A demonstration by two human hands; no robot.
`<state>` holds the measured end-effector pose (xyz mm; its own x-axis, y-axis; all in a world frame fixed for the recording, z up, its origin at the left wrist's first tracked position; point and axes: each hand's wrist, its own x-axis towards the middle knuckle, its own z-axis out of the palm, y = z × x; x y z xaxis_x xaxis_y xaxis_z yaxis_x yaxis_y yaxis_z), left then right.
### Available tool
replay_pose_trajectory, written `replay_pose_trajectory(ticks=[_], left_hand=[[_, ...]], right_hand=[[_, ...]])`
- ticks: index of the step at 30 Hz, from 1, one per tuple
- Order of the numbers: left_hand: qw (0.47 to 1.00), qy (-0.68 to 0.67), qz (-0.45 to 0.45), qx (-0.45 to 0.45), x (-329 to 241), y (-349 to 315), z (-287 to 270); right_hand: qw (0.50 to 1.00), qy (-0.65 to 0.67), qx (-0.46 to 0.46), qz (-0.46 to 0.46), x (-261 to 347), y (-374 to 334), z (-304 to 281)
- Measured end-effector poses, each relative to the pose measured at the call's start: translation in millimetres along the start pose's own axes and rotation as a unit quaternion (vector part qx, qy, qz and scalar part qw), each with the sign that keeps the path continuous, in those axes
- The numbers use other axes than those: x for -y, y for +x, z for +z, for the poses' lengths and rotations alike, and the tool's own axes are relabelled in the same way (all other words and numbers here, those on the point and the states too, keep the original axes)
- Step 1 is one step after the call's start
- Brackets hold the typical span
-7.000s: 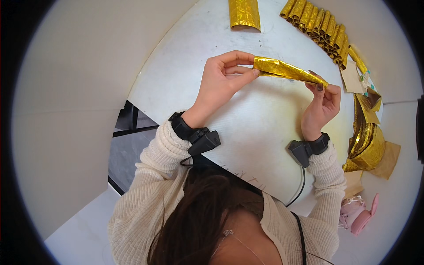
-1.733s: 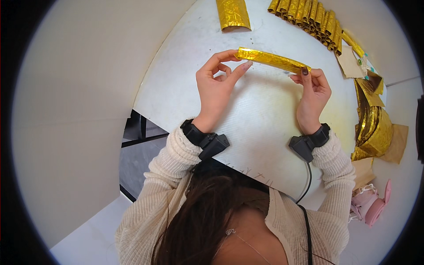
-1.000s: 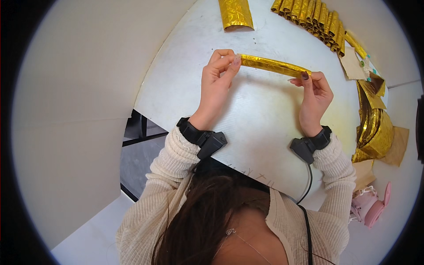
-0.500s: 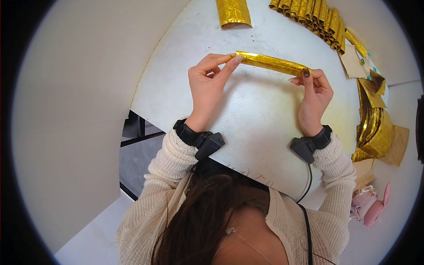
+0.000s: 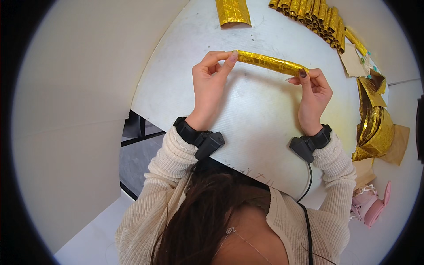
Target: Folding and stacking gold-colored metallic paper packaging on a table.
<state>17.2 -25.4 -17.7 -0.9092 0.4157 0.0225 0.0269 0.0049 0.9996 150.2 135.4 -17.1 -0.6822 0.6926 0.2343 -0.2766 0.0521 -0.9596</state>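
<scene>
Between my two hands a narrow roll of shiny gold foil paper (image 5: 270, 63) is stretched above the white table (image 5: 251, 115). My left hand (image 5: 213, 73) pinches its left end between thumb and fingers. At the right end, my right hand (image 5: 314, 90) grips the roll with its thumb on top. The roll slopes slightly down to the right. Beyond it, near the far edge of the view, lies a wider curved piece of gold foil paper (image 5: 233, 12).
Many gold foil rolls (image 5: 316, 17) are stacked at the far right. A bundle of gold foil sheets (image 5: 375, 132) lies on the right, near brown paper (image 5: 396, 145). A pink bag (image 5: 369, 205) is at the lower right. A black cable (image 5: 309, 185) runs from my right wristband.
My left hand has shifted slightly right and its thumb has moved to the roll's tip. The roll has turned a little between my fingers and looks narrower at the left end.
</scene>
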Motion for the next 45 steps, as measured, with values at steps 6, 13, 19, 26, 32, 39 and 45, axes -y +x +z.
replay_pose_trajectory(ticks=[6,13,19,26,32,39,45], left_hand=[[0.999,-0.024,-0.010,0.019,2,0,-1],[0.988,0.112,0.105,-0.001,-7,-7,1],[0.995,0.061,0.085,0.002,-6,-6,1],[0.993,-0.015,0.094,0.067,0,-6,0],[0.993,0.003,0.084,0.079,-1,0,-4],[0.995,0.061,0.070,0.030,-11,-4,-8],[0.995,0.078,0.062,0.016,-7,-2,-8]], right_hand=[[1.000,-0.012,-0.003,0.011,1,1,2],[0.999,-0.030,-0.029,0.007,0,3,2],[1.000,-0.021,-0.018,0.000,-1,1,2],[1.000,-0.026,-0.013,0.007,-2,3,-1],[1.000,-0.021,-0.016,0.000,-3,2,0],[1.000,-0.017,-0.011,0.004,-3,2,-1],[1.000,-0.012,-0.006,0.012,-2,2,0]])
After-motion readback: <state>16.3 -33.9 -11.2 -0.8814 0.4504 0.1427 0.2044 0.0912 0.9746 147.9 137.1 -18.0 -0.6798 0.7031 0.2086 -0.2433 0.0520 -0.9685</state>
